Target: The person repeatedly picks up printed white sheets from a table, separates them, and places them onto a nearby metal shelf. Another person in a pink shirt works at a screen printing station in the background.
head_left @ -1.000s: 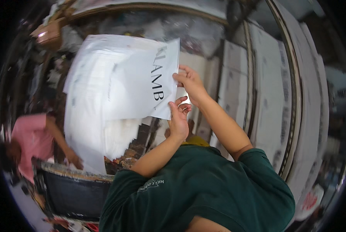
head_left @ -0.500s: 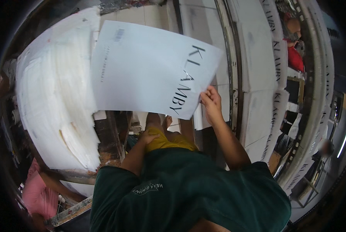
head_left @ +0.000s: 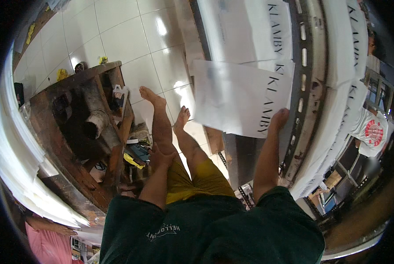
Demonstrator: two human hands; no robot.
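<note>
Paper (head_left: 236, 99) seemingly being set down

The paper's edge is being pinched by the right hand (head_left: 280, 118), partly over another paper (head_left: 245, 39). The left hand (head_left: 162, 157), fingers spread, is being rested on a leg (head_left: 162, 127). Careful lining up seems to be being called for.

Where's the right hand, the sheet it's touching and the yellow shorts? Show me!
Right hand (head_left: 280, 118): head view, middle of the hand.
Sheet (head_left: 234, 97): head view, blank middle.
Shorts (head_left: 210, 178): head view, right leg.
</note>
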